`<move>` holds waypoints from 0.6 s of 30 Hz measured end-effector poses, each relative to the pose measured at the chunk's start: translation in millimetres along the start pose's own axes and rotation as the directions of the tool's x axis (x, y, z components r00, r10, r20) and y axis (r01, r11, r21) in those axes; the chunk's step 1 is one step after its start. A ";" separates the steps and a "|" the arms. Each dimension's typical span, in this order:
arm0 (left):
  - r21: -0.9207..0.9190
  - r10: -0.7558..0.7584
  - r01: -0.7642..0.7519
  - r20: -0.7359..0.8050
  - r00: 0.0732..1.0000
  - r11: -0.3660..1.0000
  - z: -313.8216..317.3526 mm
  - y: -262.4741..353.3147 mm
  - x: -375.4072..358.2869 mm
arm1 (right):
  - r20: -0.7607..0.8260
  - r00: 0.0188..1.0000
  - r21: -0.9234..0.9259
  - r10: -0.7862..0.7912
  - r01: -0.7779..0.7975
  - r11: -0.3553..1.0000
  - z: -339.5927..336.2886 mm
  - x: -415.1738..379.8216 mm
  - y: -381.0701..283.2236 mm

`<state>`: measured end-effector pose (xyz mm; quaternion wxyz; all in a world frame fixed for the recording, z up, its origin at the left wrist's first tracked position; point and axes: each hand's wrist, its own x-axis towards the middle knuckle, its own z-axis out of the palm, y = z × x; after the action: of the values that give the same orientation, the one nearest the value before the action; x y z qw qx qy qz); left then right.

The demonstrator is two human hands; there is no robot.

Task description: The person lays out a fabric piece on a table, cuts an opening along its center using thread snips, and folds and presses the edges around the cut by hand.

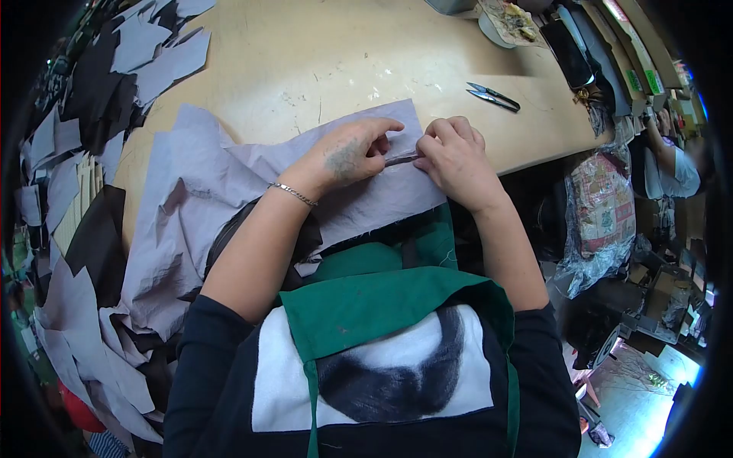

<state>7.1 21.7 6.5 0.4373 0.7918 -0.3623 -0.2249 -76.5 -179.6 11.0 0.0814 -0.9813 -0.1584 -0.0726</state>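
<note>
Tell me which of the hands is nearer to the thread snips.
Right. The right hand is at the lilac cloth, below and left of the snips in view; the left hand is on that cloth too, farther left.

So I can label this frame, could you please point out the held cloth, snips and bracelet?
Held cloth (pixel 202 164), head view, crumpled left part.
Snips (pixel 502 98), head view, a dark handle.
Bracelet (pixel 292 191), head view, middle of its chain.

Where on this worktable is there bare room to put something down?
The widest bare patch of the table lies beyond the lavender cloth, between the cut pieces and the snips. A smaller one lies between the snips and the table's near right edge. Crowded: the left side, and where the left hand and right hand work.
</note>
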 end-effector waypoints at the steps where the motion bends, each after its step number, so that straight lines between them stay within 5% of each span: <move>1: 0.012 0.017 -0.017 -0.005 1.000 1.000 0.3 -0.3 -0.4 | 0.012 1.000 0.010 0.004 -0.004 1.000 0.0 0.1 1.6; 6: 0.139 0.137 -0.132 -0.028 0.990 0.981 8.4 -7.2 4.4 | 0.071 0.997 0.068 0.042 -0.047 0.997 -3.2 0.8 7.9; 9: 0.246 -0.009 0.004 0.019 1.000 0.969 12.8 8.4 5.5 | 0.095 0.995 0.113 0.039 -0.049 0.992 -4.3 2.8 10.9; 12: 0.573 0.008 -0.009 0.004 1.000 0.820 22.4 21.2 8.1 | 0.104 0.994 0.093 0.016 -0.026 0.995 -5.1 5.4 14.0; 18: 0.669 -0.029 0.046 -0.036 0.999 0.742 29.7 27.0 4.8 | 0.163 0.987 -0.100 -0.015 0.032 0.994 -19.5 8.0 9.0</move>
<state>-20.0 -7.2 14.1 0.1238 0.9056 -0.3979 -0.0796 -68.4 -189.2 30.2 0.0170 -0.9849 -0.1722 -0.0017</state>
